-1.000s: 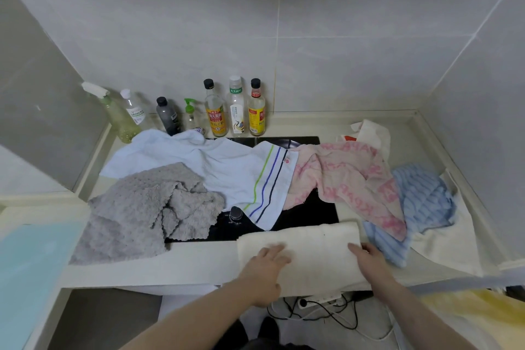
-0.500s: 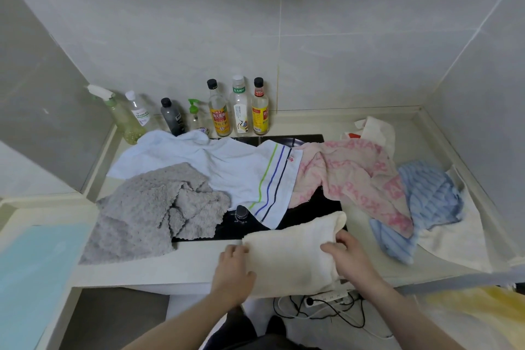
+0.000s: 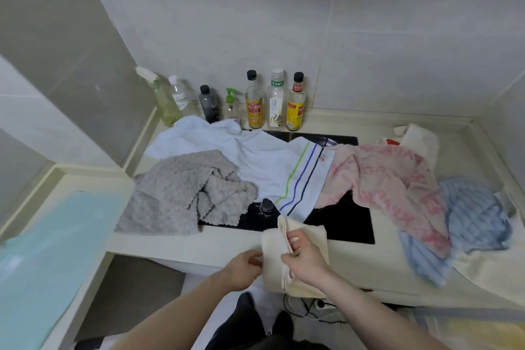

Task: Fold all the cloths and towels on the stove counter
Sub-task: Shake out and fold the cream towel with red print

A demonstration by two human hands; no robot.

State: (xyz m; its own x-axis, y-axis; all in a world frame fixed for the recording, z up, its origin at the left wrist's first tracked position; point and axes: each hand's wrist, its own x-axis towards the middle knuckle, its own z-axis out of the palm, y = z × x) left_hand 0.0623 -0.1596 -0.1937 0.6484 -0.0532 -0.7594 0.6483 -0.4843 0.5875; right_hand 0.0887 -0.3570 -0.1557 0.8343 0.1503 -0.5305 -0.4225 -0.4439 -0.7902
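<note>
We pinch the cream cloth: right hand fingers on the folded edge, left hand at its side; align corners, then flatten on the counter.

A row of bottles stands along the tiled wall, behind the black stove. From the left: a green spray bottle, a clear bottle with a white cap, a dark grey bottle, a small pump bottle with a green top, a yellow-labelled bottle with a black cap, a clear bottle with a white label and another yellow-labelled bottle. A round knob sits at the stove's front edge. Left of the stove lies a pale blue sheet. Below the stove's front, black cables lie on the floor.
</note>
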